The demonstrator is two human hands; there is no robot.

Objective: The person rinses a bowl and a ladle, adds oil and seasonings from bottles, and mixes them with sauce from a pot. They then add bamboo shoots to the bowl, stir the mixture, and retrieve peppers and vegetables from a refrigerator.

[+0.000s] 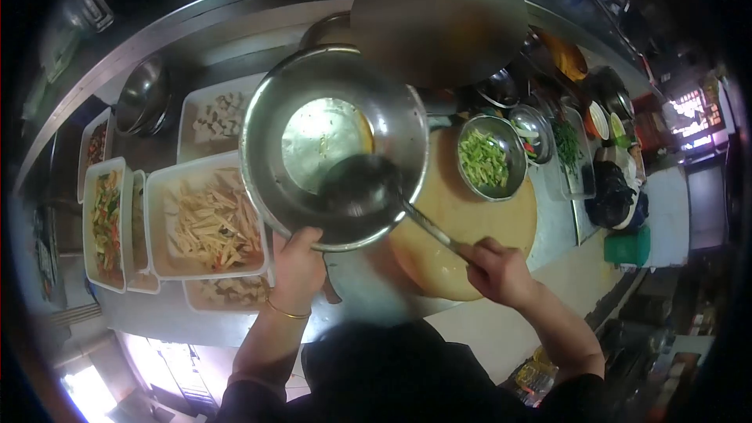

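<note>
Large stainless steel bowl (270,110): located at centre, over the worktop (219,329), tilted or level cannot be told; a thin yellowish residue shows inside. Left hand (300,270): grip closed on the bowl's near rim, thumb uppermost; gold bracelet (288,315) at the wrist. Right hand (501,272): grip clenched around the handle of a metal ladle (360,188), its head within the bowl outline. To the right, a round chopping board (470,247) carries a smaller metal bowl (512,182) of chopped green vegetables (483,158). To the left, a white tub (160,223) contains pale strips (215,215); farther left, another tub (125,266) contains mixed vegetables (106,215)
</note>
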